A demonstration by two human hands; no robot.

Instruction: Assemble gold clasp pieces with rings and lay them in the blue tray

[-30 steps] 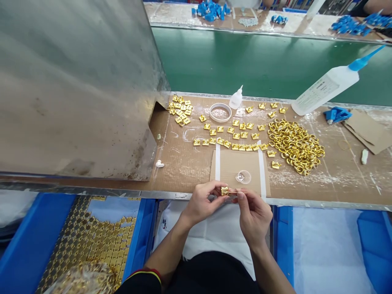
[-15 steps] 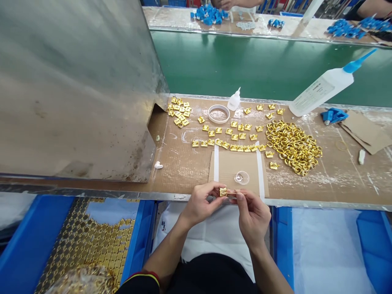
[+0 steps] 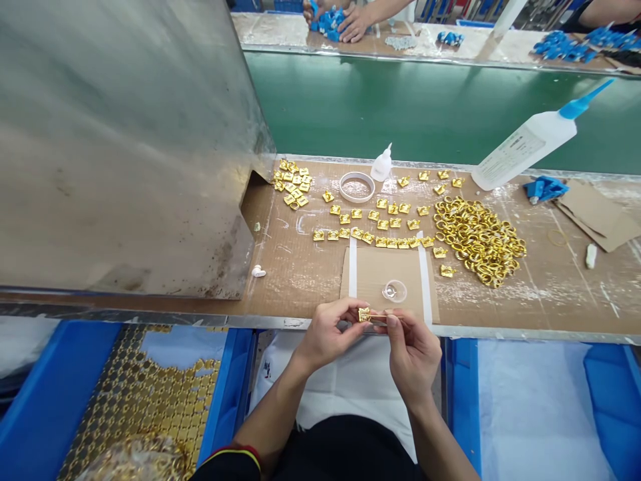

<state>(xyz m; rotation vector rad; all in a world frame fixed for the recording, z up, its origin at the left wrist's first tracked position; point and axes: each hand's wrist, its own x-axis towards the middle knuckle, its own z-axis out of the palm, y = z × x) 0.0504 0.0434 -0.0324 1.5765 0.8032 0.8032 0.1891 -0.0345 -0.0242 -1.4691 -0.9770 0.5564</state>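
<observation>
Between the thumb and fingers of my left hand (image 3: 328, 334) is a small square gold metal piece (image 3: 364, 314). My right hand (image 3: 413, 351) pinches a thin wooden stick (image 3: 379, 316), whose tip meets the gold piece or lies right beside it. Just beyond the hands, a small clear cup (image 3: 394, 290) rests on a cardboard sheet (image 3: 370, 274) with white tape strips. Loose rows of similar gold pieces (image 3: 393, 242) lie past the sheet. To their right is a heap of gold rings (image 3: 478, 240).
A large metal housing (image 3: 125, 147) blocks the left side. A big white bottle (image 3: 525, 150), a small bottle (image 3: 382, 164) and a tape roll (image 3: 357, 188) stand toward the green belt (image 3: 400, 100). Blue bins (image 3: 233, 387) flank my lap. Across the belt, a co-worker's hands (image 3: 355, 23) touch blue parts.
My hands, the gold piece and the stick hold nearly the same position. Across the belt, the co-worker's hands have come down onto the pile of blue parts.
</observation>
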